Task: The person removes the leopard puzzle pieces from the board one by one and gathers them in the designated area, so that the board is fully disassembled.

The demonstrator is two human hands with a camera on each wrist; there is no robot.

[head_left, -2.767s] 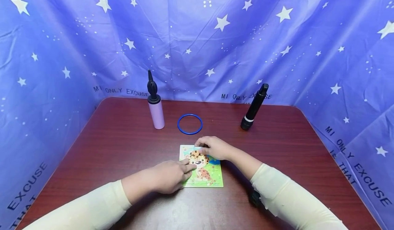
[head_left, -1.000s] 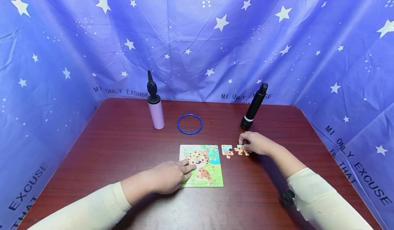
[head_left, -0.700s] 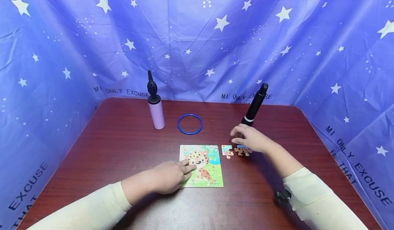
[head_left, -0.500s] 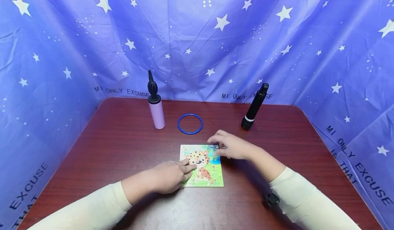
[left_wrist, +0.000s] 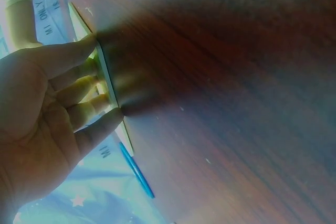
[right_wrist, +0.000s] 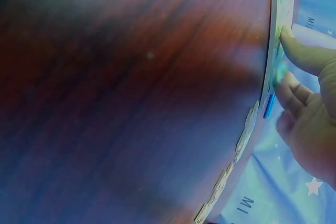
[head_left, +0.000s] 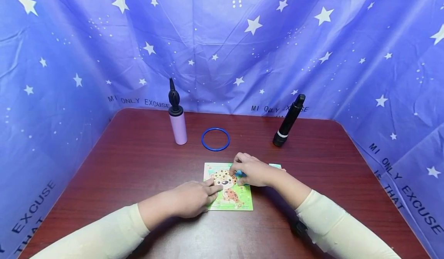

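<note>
A jigsaw puzzle (head_left: 229, 202) with a cartoon leopard lies flat on the table. My left hand (head_left: 192, 199) rests on its left side with fingers extended, holding down the edge; the left wrist view shows these fingertips along the puzzle (left_wrist: 109, 74). At the upper right corner my right hand (head_left: 254, 171) bends thumb and fingers round a bluish puzzle piece (head_left: 238, 173), largely covered by the hand. In the right wrist view, two loose puzzle pieces (right_wrist: 247, 132) lie on the table beside the board; the head view shows only part of one loose piece (head_left: 275, 166) behind the right wrist.
A blue ring (head_left: 216, 150) lies beyond the puzzle. Behind to the left stands a purple and black hand pump (head_left: 178, 128). A black cylindrical object with a white band (head_left: 289, 120) stands at the back right. Starry curtains (head_left: 222, 39) enclose the brown table (head_left: 138, 147).
My right hand set a second piece down right of the puzzle, let go, and came back left to the board's upper right corner. My left hand has stayed on the puzzle.
</note>
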